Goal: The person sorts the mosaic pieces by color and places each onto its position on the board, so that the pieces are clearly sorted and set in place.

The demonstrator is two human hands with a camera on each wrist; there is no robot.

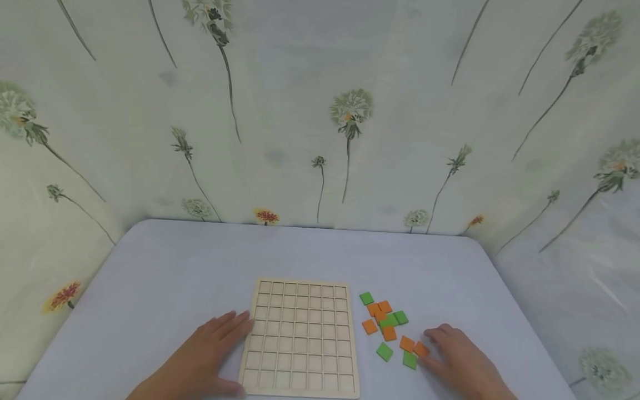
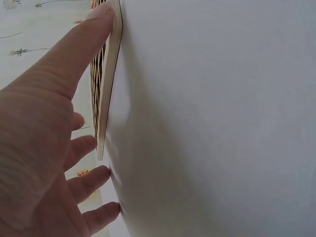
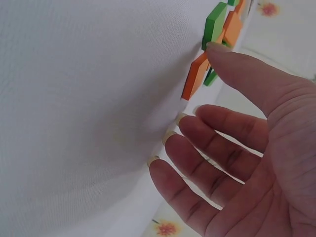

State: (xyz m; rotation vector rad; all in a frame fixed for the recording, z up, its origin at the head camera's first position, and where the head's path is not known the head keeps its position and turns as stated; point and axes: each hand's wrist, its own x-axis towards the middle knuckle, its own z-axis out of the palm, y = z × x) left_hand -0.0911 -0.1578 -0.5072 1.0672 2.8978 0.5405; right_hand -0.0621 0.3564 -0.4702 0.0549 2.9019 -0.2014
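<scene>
A pale wooden board (image 1: 301, 329) with a grid of square recesses lies on the table in the head view. My left hand (image 1: 207, 347) rests along its left edge, fingers spread. In the left wrist view the thumb (image 2: 89, 32) touches the side of the board (image 2: 111, 64). To the right of the board, several small orange and green square tiles lie loosely scattered. My right hand (image 1: 457, 353) is beside the nearest orange tile (image 1: 421, 349) and a green tile (image 1: 410, 360). Its fingers are loosely bent, with nothing between thumb and fingers in the right wrist view.
The table (image 1: 175, 266) has a pale cover and rounded far corners. Behind it and at both sides hangs cloth (image 1: 280, 111) printed with dandelions. Some tiles, such as an orange tile (image 1: 389, 333) and a green tile (image 1: 388, 321), overlap or touch.
</scene>
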